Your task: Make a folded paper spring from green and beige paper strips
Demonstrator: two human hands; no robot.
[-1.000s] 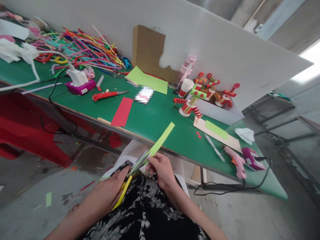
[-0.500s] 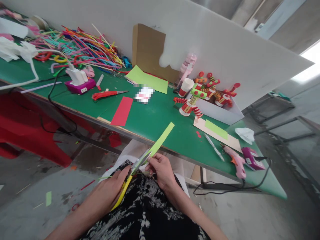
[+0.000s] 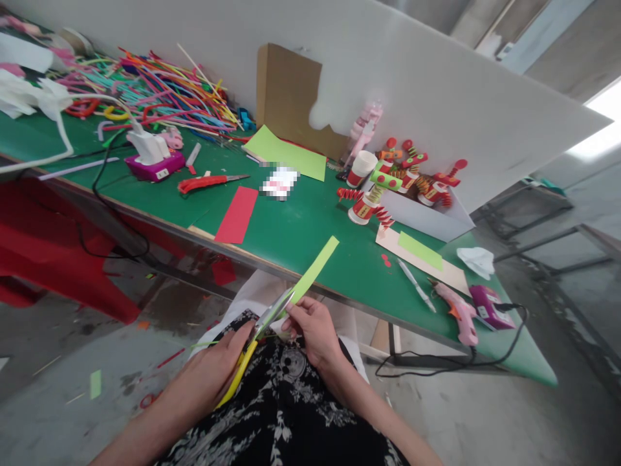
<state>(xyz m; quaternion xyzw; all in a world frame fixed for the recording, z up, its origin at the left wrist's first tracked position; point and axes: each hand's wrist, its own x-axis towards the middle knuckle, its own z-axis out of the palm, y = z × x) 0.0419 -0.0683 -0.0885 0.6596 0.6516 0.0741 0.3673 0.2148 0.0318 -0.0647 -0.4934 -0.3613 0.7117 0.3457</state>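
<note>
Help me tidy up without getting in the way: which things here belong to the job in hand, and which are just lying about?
Seemingly in use:
- yellow-handled scissors, in the left hand
- green paper strip, between the blades and the right hand

Apparently just lying about:
- pink glue gun
- white pen
- red paper
- red-handled tool

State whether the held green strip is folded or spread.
Spread where visible: the green strip runs straight beyond the right hand; near end unclear.

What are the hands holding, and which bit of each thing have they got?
The left hand holds the scissors by the yellow handle; the right hand pinches the green paper strip by its nearer part, beside the blades.
</note>
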